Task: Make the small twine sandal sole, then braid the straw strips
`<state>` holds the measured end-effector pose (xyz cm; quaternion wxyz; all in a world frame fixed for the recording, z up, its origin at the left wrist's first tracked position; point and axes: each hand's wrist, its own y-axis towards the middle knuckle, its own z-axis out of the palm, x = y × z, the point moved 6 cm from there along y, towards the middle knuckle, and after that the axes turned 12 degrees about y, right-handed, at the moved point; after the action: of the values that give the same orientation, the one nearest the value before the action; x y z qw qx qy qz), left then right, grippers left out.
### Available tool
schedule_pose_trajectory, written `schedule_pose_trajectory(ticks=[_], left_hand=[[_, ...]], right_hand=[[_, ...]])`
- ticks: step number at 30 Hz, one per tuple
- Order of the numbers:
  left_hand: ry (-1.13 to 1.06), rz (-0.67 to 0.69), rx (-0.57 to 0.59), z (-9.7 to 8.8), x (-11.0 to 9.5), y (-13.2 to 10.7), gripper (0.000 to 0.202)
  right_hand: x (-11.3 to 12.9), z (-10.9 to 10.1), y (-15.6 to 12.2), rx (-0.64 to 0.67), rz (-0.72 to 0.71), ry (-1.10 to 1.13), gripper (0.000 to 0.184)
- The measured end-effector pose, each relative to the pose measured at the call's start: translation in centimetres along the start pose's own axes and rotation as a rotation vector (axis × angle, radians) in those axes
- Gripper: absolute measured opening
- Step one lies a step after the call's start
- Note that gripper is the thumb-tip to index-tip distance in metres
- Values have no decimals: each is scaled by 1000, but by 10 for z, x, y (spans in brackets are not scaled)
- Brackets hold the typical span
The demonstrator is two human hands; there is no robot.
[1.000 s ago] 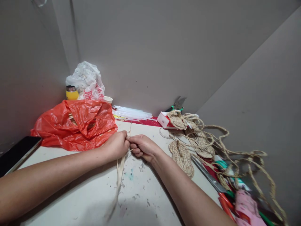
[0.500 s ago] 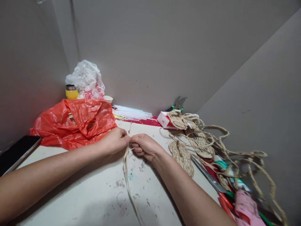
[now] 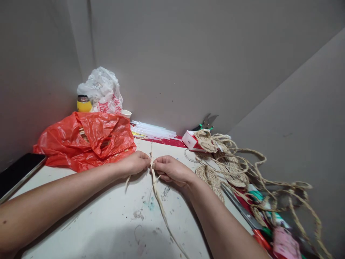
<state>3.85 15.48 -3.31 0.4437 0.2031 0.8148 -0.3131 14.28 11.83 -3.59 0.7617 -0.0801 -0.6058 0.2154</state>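
Note:
A pale bundle of straw-like fibre strands runs from between my hands down across the white table toward its near edge. My left hand is closed, pinching the strands at the top, and a short loose end hangs below it. Facing it almost fingertip to fingertip, my right hand also pinches the strands, with a thin end poking out beneath its fingers. A narrow tip of fibre rises above both hands. Exactly how the strands cross is hidden by the fingers.
Left of my hands lie a red plastic bag and a phone. Behind are a yellow jar and white sticks. Braided straw rope, coiled pieces, pruning shears and red-handled scissors crowd the right side.
My hands have shifted slightly, and a loose end now shows below the left one. The strands' lower part has swung to the right. The whole view has moved a little.

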Motion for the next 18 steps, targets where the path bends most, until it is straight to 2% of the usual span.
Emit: schedule_pose_trajectory(ticks=[6,9,14,18], left_hand=[[154,73,-44,-7,-2,4,17],[212,46,-35,-8,-4,3,20],[215,-5,13,-7,-2,4,19],[146,-42,59,-4,1,4,18]], right_hand=[[1,-5,-2,-68,-26,-274,17],[4,-6,-3,-100,-62,-442,17],[14,-3,-6,-165,-217,-739,13],[16,0,-7,-199,-277,-842,15]])
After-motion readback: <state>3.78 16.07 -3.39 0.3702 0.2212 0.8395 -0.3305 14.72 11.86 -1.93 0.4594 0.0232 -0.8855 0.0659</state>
